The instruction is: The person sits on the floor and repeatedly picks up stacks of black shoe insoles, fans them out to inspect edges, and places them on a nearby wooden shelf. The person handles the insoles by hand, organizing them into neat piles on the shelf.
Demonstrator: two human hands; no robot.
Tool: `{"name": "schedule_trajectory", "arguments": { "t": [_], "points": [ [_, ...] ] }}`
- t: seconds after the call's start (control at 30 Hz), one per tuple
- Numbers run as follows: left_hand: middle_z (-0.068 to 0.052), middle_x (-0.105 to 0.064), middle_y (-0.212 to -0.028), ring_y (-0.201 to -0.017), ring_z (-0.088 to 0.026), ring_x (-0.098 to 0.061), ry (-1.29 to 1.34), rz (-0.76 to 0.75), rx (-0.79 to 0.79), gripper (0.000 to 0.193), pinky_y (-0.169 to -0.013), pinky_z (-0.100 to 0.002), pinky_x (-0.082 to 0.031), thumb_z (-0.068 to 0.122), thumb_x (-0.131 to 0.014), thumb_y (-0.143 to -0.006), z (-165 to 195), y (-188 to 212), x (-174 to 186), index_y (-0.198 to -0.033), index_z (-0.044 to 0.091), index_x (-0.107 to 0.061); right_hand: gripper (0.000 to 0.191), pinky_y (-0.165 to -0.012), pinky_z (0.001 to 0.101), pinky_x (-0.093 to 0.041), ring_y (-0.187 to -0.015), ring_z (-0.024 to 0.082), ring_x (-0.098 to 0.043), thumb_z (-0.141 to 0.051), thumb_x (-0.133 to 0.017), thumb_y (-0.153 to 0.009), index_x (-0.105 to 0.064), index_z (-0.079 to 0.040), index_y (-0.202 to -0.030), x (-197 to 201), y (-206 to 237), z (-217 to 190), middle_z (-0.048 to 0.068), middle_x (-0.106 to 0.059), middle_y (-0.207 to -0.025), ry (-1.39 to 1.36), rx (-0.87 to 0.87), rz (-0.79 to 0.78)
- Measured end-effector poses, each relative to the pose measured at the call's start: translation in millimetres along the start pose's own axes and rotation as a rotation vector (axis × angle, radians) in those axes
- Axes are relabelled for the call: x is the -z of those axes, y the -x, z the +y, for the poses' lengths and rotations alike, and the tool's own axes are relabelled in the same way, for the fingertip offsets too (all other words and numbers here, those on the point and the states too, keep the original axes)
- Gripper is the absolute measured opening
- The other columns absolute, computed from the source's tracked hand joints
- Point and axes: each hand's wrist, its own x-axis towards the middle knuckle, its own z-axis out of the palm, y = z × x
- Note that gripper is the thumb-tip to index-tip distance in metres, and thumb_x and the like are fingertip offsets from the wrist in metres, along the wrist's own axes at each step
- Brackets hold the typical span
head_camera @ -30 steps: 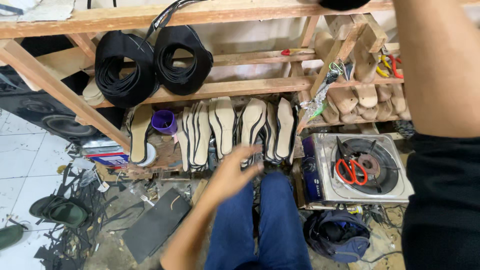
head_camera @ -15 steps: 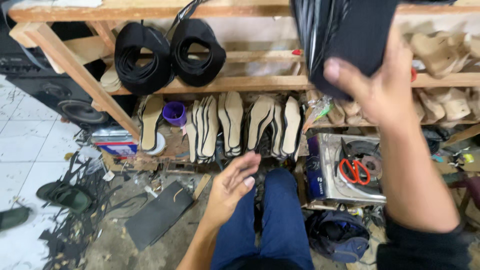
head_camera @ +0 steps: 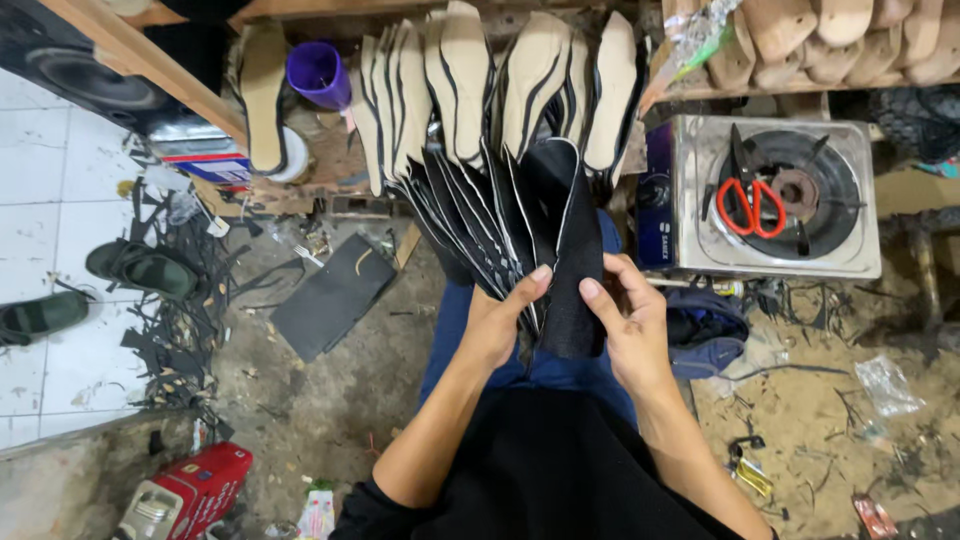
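Over my lap, with the littered floor (head_camera: 330, 400) spread on both sides, I hold a fanned stack of black insole pieces (head_camera: 500, 230), thin, light and floppy, I judge, so best pinched near their lower ends. Far beyond stands a row of tan insoles (head_camera: 470, 80); right, a gas stove (head_camera: 770, 190) with red scissors (head_camera: 748, 205). My left hand (head_camera: 497, 320) and right hand (head_camera: 625, 320) are both closed around the stack's base, thumbs pressing. Room is tight ahead, open toward the left.

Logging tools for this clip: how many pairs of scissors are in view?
1. The red-handled scissors lie on the burner of the gas stove, right of the black sole pieces both hands fan out. Others may be hidden among floor scraps.
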Motion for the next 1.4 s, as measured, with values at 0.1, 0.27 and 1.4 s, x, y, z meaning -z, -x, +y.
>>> {"name": "schedule_trajectory", "arguments": {
  "t": [0.1,0.27,1.4],
  "points": [
    [-0.013,-0.069,-0.121,-0.111,-0.024,-0.068,0.091,0.001,0.069,0.045,-0.1,-0.039,-0.053,0.006,-0.069,-0.092,-3.4,-4.6,6.6,-0.135,-0.003,-0.058,0.023,-0.096,0.0237,-0.048,-0.102,0.008,-0.061,-0.003,-0.068,-0.099,-0.067,0.002,-0.121,0.7,4.9,-0.6,-0.001,-0.065,-0.109,-0.133,-0.058,0.052],
    [-0.014,-0.069,-0.124,-0.114,-0.025,-0.067,0.144,-0.049,0.073,0.048,-0.103,-0.039,-0.052,0.009,-0.069,-0.092,2.8,-4.7,2.1,-0.136,-0.004,-0.056,0.02,-0.098,0.0231,-0.047,-0.104,0.008,-0.061,-0.004,-0.068,-0.102,-0.068,0.001,-0.121,4.9,5.7,-2.1,-0.001,-0.066,-0.11,-0.146,-0.026,0.085],
    [-0.017,-0.064,-0.133,-0.123,-0.031,-0.062,0.44,0.178,-0.229,0.052,-0.111,-0.046,-0.047,0.01,-0.065,-0.093,75.1,30.6,60.2,-0.14,-0.009,-0.052,0.035,-0.106,0.0352,-0.049,-0.122,0.023,-0.061,-0.011,-0.065,-0.1,-0.063,-0.004,-0.134,-23.8,-10.2,22.0,0.009,-0.064,-0.128,0.407,0.211,-0.262]
  ]
}}
